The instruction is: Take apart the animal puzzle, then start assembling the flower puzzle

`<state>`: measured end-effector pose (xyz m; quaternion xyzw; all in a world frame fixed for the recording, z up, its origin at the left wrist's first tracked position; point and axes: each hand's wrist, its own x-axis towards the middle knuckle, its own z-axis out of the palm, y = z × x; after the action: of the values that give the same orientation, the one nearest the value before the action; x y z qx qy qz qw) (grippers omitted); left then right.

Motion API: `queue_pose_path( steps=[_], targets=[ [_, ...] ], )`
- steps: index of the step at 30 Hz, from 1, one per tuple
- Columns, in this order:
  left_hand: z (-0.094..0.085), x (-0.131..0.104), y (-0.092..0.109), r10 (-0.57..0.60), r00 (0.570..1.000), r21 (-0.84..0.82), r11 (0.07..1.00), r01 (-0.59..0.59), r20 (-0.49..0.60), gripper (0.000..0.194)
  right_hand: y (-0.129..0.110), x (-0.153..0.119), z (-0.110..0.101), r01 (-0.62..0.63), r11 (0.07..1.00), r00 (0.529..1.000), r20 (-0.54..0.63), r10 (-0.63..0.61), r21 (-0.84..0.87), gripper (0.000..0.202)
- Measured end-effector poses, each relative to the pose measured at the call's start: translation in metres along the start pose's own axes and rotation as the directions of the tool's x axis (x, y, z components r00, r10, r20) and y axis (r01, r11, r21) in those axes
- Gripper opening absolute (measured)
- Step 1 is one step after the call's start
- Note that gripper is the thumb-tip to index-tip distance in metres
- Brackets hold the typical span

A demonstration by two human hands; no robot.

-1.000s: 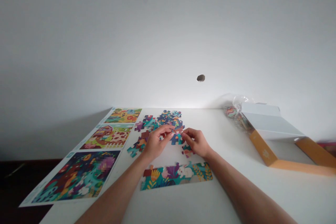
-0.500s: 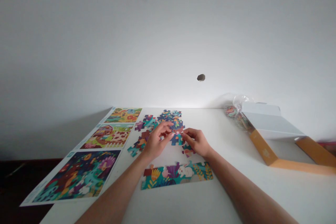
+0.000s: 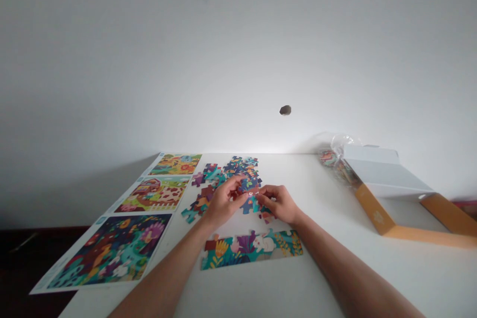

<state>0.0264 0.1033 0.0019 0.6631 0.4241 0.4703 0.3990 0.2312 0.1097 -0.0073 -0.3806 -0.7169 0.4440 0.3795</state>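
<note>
Between my two hands is a small group of joined jigsaw puzzle pieces (image 3: 250, 201), blue and teal with a brown animal face. My left hand (image 3: 224, 202) pinches its left edge with thumb and fingers. On the other edge, my right hand (image 3: 278, 202) is closed with thumb and forefinger. Loose puzzle pieces (image 3: 204, 198) lie left of my left hand, and more lie behind both hands. A pinkish piece (image 3: 267, 216) is partly hidden under my right hand. Nearer to me lies a joined puzzle strip (image 3: 253, 251) with a white rabbit and yellow plants.
A picture sheet (image 3: 112, 248) with three printed scenes lies along the table's left side. At right stands an opened orange and white box (image 3: 387, 223), with a clear plastic bag (image 3: 337, 161) of pieces beside it. A white wall with a hole (image 3: 285, 110) rises behind.
The held pieces and my fingers have shifted slightly down toward me. More of the puzzle pieces behind them now shows. The strip, sheet and box lie as before.
</note>
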Motion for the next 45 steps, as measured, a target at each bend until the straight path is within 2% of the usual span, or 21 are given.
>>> queue_pose_path(
  steps=[10, 21, 26, 35, 45],
  targets=[
    [0.001, 0.0, -0.006, 0.011, 1.0, 0.025, 1.0, -0.011, -0.009, 0.04, 0.0, 0.001, -0.001, -0.001, 1.0, 1.0, -0.009, 0.001, 0.004, 0.036],
    [-0.001, -0.002, -0.004, 0.032, 0.999, 0.035, 0.999, -0.032, 0.003, 0.041, 0.003, 0.001, -0.001, -0.035, 0.999, 0.999, -0.006, 0.035, 0.034, 0.036],
    [-0.003, -0.001, -0.006, 0.025, 0.999, 0.021, 0.999, -0.026, 0.035, 0.043, 0.001, 0.001, -0.001, -0.033, 0.998, 0.999, -0.008, 0.034, 0.056, 0.038],
    [0.001, -0.003, 0.001, 0.034, 0.995, 0.03, 0.999, -0.037, 0.091, 0.052, 0.007, 0.002, -0.001, -0.009, 0.997, 1.0, -0.008, 0.009, 0.071, 0.031],
    [0.0, -0.003, 0.005, 0.055, 0.994, 0.023, 0.998, -0.058, 0.096, 0.049, 0.004, 0.001, 0.0, -0.037, 0.996, 0.999, 0.013, 0.036, 0.083, 0.031]
  ],
)
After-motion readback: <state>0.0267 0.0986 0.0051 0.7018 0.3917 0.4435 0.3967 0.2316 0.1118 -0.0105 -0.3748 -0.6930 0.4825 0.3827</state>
